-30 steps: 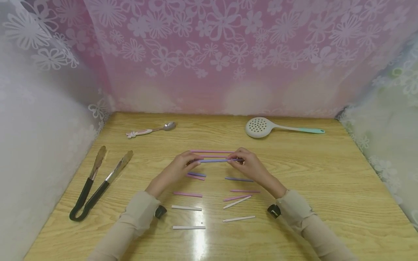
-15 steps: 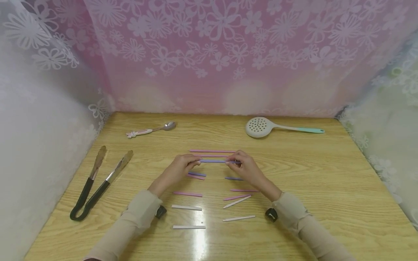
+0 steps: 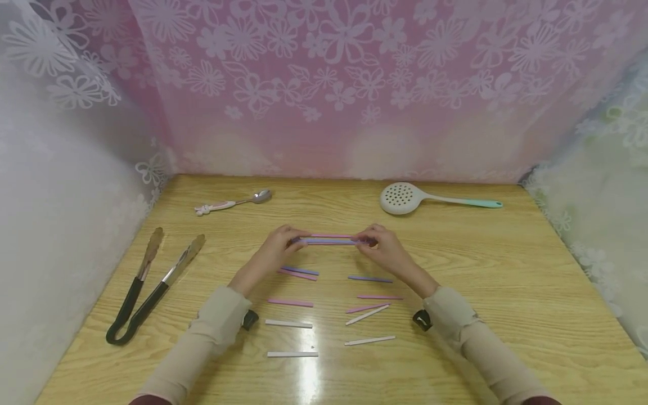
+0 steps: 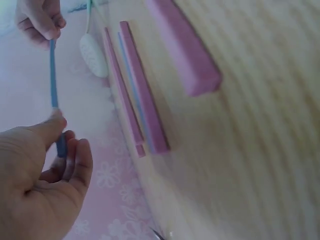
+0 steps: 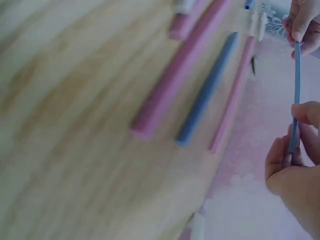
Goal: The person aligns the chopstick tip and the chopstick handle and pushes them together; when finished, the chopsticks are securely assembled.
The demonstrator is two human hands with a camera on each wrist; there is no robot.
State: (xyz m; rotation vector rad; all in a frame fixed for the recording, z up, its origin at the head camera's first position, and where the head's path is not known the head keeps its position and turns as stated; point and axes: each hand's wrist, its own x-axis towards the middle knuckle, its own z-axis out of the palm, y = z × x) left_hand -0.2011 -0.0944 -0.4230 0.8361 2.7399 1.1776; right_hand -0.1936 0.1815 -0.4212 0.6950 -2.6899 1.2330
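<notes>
A long thin blue stick (image 3: 329,241) is held level between both hands, raised above the table. My left hand (image 3: 278,247) pinches its left end between thumb and fingers, as the left wrist view also shows. At the other end, the thumb and fingers of my right hand (image 3: 383,247) pinch it. Just beyond and beneath it, a long pink stick (image 3: 331,235) lies crosswise on the wood. Nearer the body lie shorter sticks in two columns: blue (image 3: 369,278), pink (image 3: 290,302) and white (image 3: 288,324).
Tongs (image 3: 152,287) with black handles lie spread at the left. A spoon (image 3: 233,204) with a pink-and-white handle is at the back left. A skimmer (image 3: 400,198) with a mint handle end lies at the back right. Flowered curtains (image 3: 324,84) surround the table (image 3: 506,337).
Both hands have moved slightly away from the body with the blue stick, which now appears over the pink sticks behind. The loose sticks and utensils stay in place.
</notes>
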